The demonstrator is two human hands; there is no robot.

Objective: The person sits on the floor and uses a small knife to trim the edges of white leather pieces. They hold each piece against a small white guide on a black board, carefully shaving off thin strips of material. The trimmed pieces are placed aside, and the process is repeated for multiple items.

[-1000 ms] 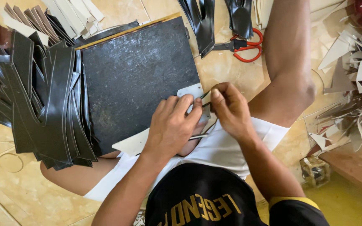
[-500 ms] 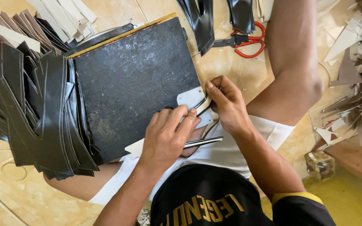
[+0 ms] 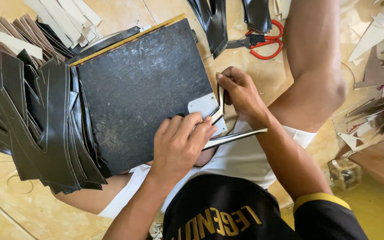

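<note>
Head view: a black cutting board [image 3: 138, 89] fills the centre; a heap of black strips [image 3: 32, 124] lies at its left; pale offcuts [image 3: 378, 75] at the right edge; red scissors [image 3: 263, 42] at the top. The left hand [image 3: 181, 144] presses flat, fingers closed, on a grey template [image 3: 203, 106] at the board's right edge; the right hand [image 3: 241, 95] pinches a black strip [image 3: 232, 135] beside it.

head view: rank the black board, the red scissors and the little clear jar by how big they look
1. black board, by far the largest.
2. red scissors, partly hidden under black strips.
3. clear jar, looking a little smaller, though it sits nearer the camera, so this is unsure.
</note>
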